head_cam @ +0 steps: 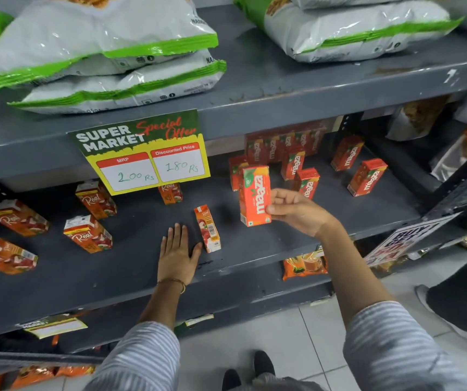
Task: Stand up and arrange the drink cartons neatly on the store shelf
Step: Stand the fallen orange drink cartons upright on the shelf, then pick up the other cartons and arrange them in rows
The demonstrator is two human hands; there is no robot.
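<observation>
**Sorting juice cartons on the shelf**

Striped sleeves are reaching toward the grey shelf point(254, 249). One right hand point(294, 211) is pinching an upright Maaza carton point(254, 194), fingers clamped on its lower side. Flat beside it, the left hand point(177, 253) is resting palm-down with fingers spread, gripping nothing, its thumb just beside a fallen Real carton point(208, 228). More cartons are lying scattered to either side.

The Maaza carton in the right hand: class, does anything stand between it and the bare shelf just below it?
Nothing visible does. The Maaza carton, held upright in the right hand, has bare shelf beneath it. The lying Real carton is off to its left, by the flat left hand; other Maaza cartons stand behind.
</observation>
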